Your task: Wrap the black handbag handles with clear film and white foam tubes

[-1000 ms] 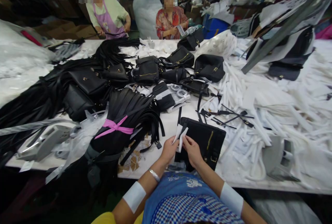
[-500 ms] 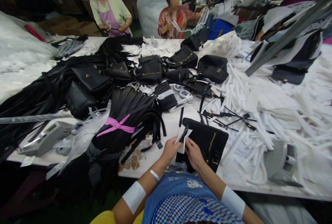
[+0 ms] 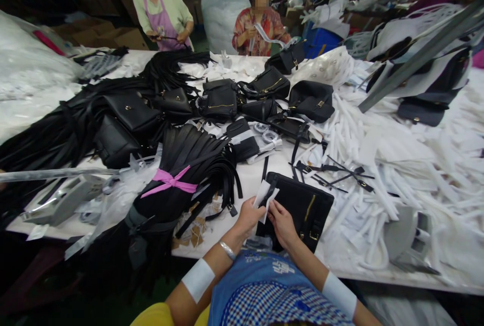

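A black bag [image 3: 293, 200] with a gold zip and a buckle lies flat on the table in front of me. Over its left edge, my left hand [image 3: 250, 215] is closed on a black strap [image 3: 269, 190] with white wrapping paper [image 3: 260, 195] around it. My right hand [image 3: 280, 219] pinches the paper's right edge, its wrist resting above the bag. The fingers hide part of the strap. Left of my hands lies a thick bundle of black straps [image 3: 196, 154], tied with a pink band [image 3: 170, 183].
Several black bags [image 3: 219, 98] crowd the middle of the table. White paper strips [image 3: 363, 165] heap up on the right, with thin buckled straps [image 3: 333, 170] beside them. Grey tape dispensers [image 3: 408, 240] stand at both sides. A slanting grey pole [image 3: 412, 59] crosses the right. Two people stand opposite.
My hands stay at the bag's left edge, the paper shifting slightly as they work it. Across the table, a person's outstretched arm has come down with a white strip.
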